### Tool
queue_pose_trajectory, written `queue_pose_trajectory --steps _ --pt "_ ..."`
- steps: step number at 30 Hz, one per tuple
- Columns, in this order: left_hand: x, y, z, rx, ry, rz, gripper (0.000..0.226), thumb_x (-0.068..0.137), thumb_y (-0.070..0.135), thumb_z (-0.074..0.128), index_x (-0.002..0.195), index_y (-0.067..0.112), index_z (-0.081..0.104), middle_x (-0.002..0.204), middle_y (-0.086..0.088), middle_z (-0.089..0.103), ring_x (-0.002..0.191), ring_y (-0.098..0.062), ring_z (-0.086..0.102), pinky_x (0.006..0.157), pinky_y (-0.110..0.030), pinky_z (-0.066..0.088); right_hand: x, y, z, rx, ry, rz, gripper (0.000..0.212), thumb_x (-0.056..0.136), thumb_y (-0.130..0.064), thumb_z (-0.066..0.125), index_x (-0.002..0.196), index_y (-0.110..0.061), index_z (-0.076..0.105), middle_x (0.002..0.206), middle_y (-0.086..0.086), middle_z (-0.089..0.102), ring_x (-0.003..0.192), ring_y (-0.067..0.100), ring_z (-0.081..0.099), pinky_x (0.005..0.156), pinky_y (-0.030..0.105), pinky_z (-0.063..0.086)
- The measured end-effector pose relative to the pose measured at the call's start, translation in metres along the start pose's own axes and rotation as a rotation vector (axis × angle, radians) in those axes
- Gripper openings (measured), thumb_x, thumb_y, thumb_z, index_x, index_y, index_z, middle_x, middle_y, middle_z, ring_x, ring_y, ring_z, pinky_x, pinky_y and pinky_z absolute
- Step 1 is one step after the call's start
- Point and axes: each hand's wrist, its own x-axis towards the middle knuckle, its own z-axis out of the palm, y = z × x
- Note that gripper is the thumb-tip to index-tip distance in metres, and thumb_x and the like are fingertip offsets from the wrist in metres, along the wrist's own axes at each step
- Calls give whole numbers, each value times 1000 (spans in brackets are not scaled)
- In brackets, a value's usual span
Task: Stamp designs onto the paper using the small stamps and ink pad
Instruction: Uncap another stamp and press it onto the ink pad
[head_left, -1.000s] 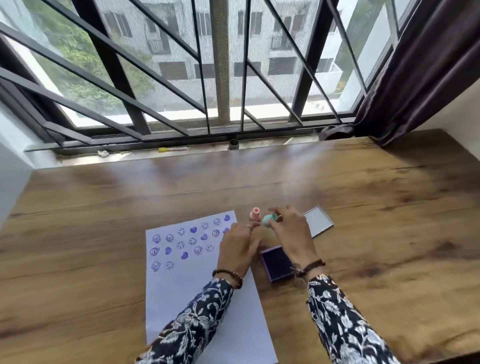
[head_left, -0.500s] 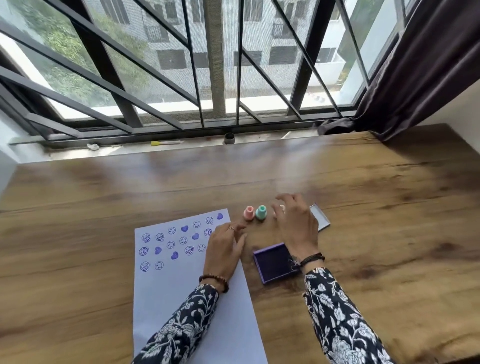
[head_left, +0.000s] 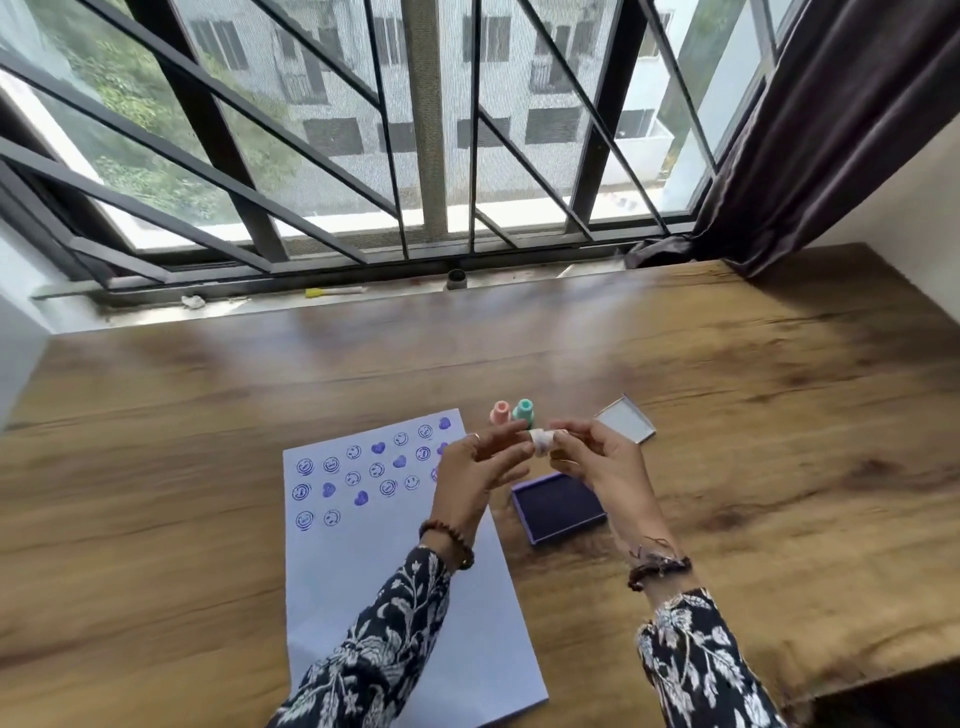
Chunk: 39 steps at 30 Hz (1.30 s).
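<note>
A white sheet of paper (head_left: 395, 582) lies on the wooden table, its upper part covered with purple smiley and heart prints. Right of it sits the open purple ink pad (head_left: 560, 506), with its grey lid (head_left: 626, 420) lying further back. A pink stamp (head_left: 500, 414) and a green stamp (head_left: 523, 410) stand upright just beyond the paper's top right corner. Both hands are raised above the table and meet on a small white stamp (head_left: 542, 441): my left hand (head_left: 480, 470) pinches one end, my right hand (head_left: 597, 460) the other.
The wooden table (head_left: 753, 415) runs to a windowsill with a black metal grille. A yellow-tipped pen (head_left: 332, 292) and a small dark cap (head_left: 456, 279) lie on the sill. A dark curtain (head_left: 831, 130) hangs at the right.
My right hand has picked up a white stamp from near the lid, and my left hand has lifted off the paper to meet it. The pink and green stamps now stand on the table.
</note>
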Motion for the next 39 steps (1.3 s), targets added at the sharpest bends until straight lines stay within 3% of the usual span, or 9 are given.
queue_pose_trajectory --steps 9,15,20,23,27,30,33,36,39 --pt "-17 -1 -3 137 8 74 21 74 10 72 94 6 71 96 -16 73 92 -21 68 89 -30 53 -26 0 13 226 77 109 10 86 -6 59 86 -9 68 82 7 70 67 7 69 59 12 55" --pt "-24 -10 -9 218 60 123 14 71 10 75 85 15 74 88 -6 75 82 -9 69 76 -16 53 -38 12 23 422 136 239 17 90 -9 53 86 -1 67 64 0 74 59 5 69 54 13 55" --pt "-25 -17 -23 278 108 136 17 72 8 75 88 12 73 85 -2 73 73 5 66 66 -3 47 -45 18 9 728 134 376 22 92 -8 46 82 1 63 66 7 75 59 10 71 51 17 57" --pt "-25 -23 -31 280 110 118 18 73 7 73 91 10 72 87 -3 73 72 6 65 68 -4 48 -50 24 -1 733 124 396 20 92 -5 45 85 2 62 69 9 75 61 11 71 53 18 58" --pt "-26 -31 -35 278 98 80 16 75 7 71 90 13 72 87 -5 72 72 4 65 68 -5 49 -54 28 -11 566 116 358 17 89 3 48 92 -1 64 71 6 75 64 9 70 58 16 58" --pt "-26 -36 -35 298 68 63 16 77 9 69 84 23 70 86 -1 71 78 -4 65 68 -4 48 -55 30 -11 147 143 269 20 81 8 59 93 -6 67 78 5 73 70 11 66 60 15 55" --pt "-24 -39 -35 325 33 37 16 79 11 68 84 26 69 88 1 71 79 -6 64 69 -6 49 -56 28 -6 -267 192 154 6 76 -12 73 81 -16 72 80 5 72 71 12 65 67 26 55" --pt "-21 -41 -36 355 -39 6 13 80 11 66 89 20 70 92 2 71 76 0 64 72 -10 49 -54 26 -3 -680 246 45 13 74 -31 73 78 -19 73 80 -1 70 76 15 64 67 32 49" --pt "-18 -43 -36 363 -66 -15 14 80 9 66 91 17 70 93 -2 70 79 -7 63 80 -21 49 -53 24 3 -818 257 -11 17 78 -31 68 87 -17 71 85 1 64 81 18 61 67 31 46"
